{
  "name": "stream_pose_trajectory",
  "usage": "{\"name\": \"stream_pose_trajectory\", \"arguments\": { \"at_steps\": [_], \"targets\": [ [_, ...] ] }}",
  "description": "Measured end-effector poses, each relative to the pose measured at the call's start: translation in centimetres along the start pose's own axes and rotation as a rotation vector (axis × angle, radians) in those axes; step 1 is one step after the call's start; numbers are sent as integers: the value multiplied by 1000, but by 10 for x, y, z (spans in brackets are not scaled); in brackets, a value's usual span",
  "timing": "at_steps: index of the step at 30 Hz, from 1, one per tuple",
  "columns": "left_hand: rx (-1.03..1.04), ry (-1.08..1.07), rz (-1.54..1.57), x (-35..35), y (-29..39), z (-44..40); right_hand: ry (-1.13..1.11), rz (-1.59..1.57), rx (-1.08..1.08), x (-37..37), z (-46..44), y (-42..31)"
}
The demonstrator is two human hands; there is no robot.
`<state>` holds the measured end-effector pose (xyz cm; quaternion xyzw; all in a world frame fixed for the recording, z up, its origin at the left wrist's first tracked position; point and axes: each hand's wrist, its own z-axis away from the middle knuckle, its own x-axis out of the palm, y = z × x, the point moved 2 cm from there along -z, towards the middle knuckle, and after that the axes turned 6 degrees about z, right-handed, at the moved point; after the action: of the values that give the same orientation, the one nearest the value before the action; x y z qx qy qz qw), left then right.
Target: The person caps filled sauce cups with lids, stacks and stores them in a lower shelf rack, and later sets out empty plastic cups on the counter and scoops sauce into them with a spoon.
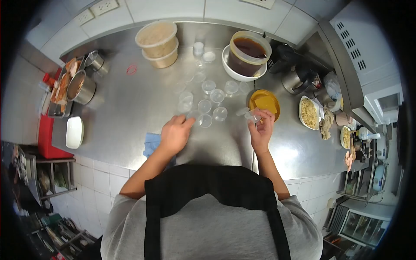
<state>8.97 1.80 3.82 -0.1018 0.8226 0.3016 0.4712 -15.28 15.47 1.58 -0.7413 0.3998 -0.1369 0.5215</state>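
My right hand (262,132) pinches a small clear plastic cup (252,116) between thumb and fingers, in front of an orange plate (271,100). My left hand (174,133) is low over the steel counter with its fingers bent and the thumb apart from them. No held thing shows in it. The thumb is beside a clear piece at the near left of the loose cups; whether they touch I cannot tell. Several clear plastic cups, among them one cup (206,121) and another (220,114), are spread between my hands. A blue cloth (152,144) lies by my left wrist.
Two stacked tubs (159,56) and a container of dark liquid (242,58) in a white bowl (243,79) stand at the back. A metal pot (86,92) and a white dish (74,132) are left. A dish of pale food (309,113) and a metal jug (294,82) are right.
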Motion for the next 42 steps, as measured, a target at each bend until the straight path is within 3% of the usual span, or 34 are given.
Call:
{"name": "stream_pose_trajectory", "arguments": {
  "at_steps": [1, 2, 5, 6, 10, 13, 15, 18, 21, 24, 29, 36, 42],
  "targets": [
    [-4, -18, -15, 5, -5, 7, 27, -40, 4, 0, -2, 6],
    [-8, -35, -32, 10, -9, 15, 17, 130, -13, -3, -1, 8],
    [-9, 4, 33, 20, -13, 25, 58, 556, -296, -10, -37, -25],
    [-11, 27, 77, 21, -12, 28, 136, 571, -343, -10, -61, -33],
    [-13, -34, 117, 22, -15, 32, 100, 682, -227, -17, -164, -61],
    [-90, -31, 242, 13, -18, 28, -208, 1168, -152, -5, -222, -80],
    [-123, -17, 351, -4, -18, 15, -470, 1385, -29, 8, -246, -85],
    [-120, 31, 434, -26, -27, -15, -665, 1569, 24, 23, -268, -88],
    [-13, 146, 368, -55, -27, -60, -503, 1582, -154, 30, -282, -87],
    [-45, 176, 414, -80, -27, -108, -248, 1507, -472, 25, -297, -84],
    [20, 247, 522, -80, -30, -178, -249, 1452, -441, 25, -293, -48],
    [19, 173, 478, -56, -13, -246, -366, 1411, -335, 33, -288, -37],
    [47, 170, 441, -51, 2, -266, -229, 1116, 16, 10, -283, -43]
  ]
}}
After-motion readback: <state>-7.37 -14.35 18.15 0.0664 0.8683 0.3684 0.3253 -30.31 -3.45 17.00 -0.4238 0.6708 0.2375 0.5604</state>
